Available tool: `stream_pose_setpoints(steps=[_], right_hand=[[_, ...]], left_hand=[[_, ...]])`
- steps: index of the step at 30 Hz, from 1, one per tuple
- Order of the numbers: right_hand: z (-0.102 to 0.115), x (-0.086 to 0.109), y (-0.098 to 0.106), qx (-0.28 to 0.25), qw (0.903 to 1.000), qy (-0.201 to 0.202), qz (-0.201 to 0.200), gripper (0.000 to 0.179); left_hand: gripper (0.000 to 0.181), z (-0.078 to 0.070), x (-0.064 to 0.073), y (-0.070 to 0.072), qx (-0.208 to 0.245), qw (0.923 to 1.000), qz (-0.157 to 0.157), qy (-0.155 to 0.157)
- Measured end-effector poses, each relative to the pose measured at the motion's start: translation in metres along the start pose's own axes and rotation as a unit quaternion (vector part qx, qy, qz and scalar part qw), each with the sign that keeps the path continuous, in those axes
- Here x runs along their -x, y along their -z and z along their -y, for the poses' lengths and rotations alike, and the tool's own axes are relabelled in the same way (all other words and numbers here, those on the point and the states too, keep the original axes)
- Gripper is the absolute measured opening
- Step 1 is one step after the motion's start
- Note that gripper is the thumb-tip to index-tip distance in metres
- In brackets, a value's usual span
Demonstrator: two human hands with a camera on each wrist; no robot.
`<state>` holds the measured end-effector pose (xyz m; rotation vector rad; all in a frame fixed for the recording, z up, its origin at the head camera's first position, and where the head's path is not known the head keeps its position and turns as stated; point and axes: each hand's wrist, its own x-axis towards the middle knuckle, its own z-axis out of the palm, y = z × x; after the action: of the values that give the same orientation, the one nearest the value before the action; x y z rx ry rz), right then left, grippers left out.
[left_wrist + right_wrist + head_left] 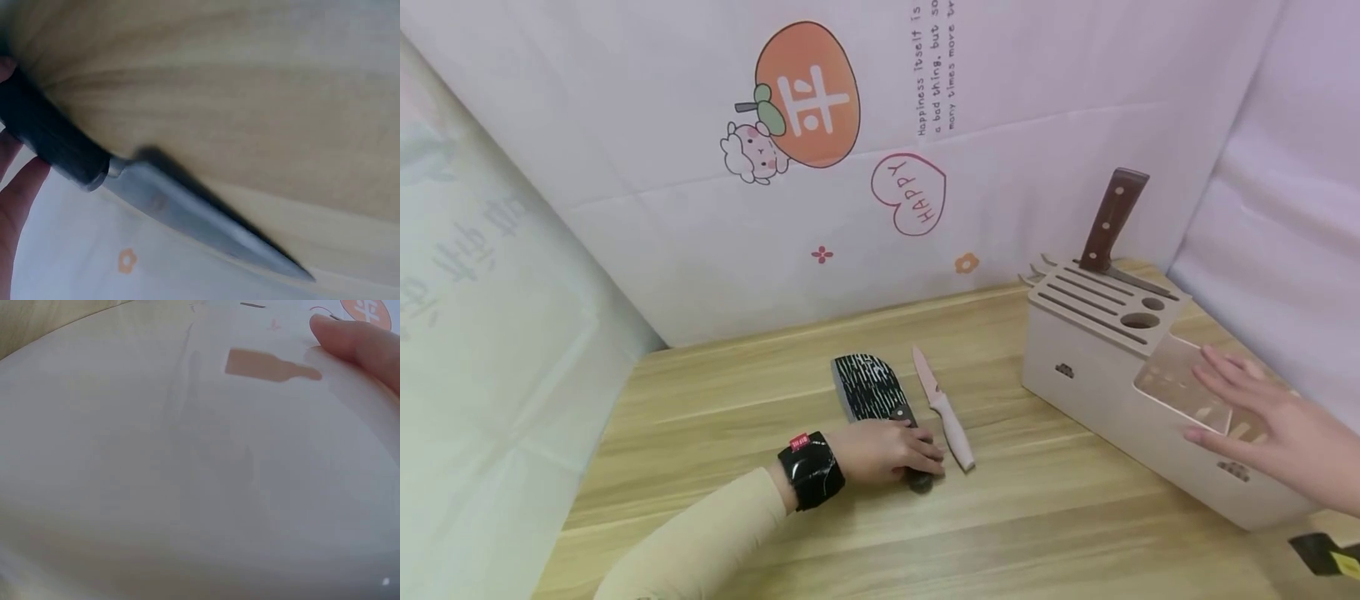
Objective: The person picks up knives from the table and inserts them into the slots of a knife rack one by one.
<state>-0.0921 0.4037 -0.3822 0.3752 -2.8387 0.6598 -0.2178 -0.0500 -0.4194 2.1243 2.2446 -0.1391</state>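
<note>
My left hand (887, 452) grips the dark handle of a cleaver (872, 387) lying on the table, its blade patterned black and white. In the left wrist view, fingers (25, 194) hold a dark handle (53, 134), and the steel blade (194, 209) looks narrow and tapered. Just right of the cleaver lies a small knife (953, 429) with a pink blade and pale handle. My right hand (1273, 417), fingers spread and fairly straight, is at the low open compartment of a beige knife block (1090, 375). In the right wrist view the thumb (356, 340) is near its pale wall.
A brown-handled knife (1112, 221) stands at the back of the block's slotted top, beside round holes. Small hooks (1037, 268) stick out at its left end. A printed white cloth (700, 250) hangs behind the wooden table (715, 375). Pale cloth also hangs at both sides.
</note>
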Motion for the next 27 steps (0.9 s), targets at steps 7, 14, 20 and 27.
stream_pose_setpoints(steps=[7,14,20,27], right_hand=[[-0.001,0.001,0.003,-0.002,1.0,-0.003,-0.002,0.084],[-0.001,0.001,-0.001,0.01,1.0,0.003,0.0,0.085],[0.001,0.001,-0.001,0.015,0.9999,0.004,-0.003,0.084],[-0.002,0.0,-0.001,0.004,1.0,0.003,-0.007,0.085]], left_hand=[[0.034,0.003,-0.002,0.004,-0.041,0.9986,-0.017,-0.029],[0.034,0.002,0.009,0.01,-0.075,0.9959,-0.048,-0.019],[0.037,0.006,0.024,0.027,-0.066,0.9848,-0.159,-0.018],[0.041,0.007,0.033,0.059,-0.076,0.9477,-0.309,-0.019]])
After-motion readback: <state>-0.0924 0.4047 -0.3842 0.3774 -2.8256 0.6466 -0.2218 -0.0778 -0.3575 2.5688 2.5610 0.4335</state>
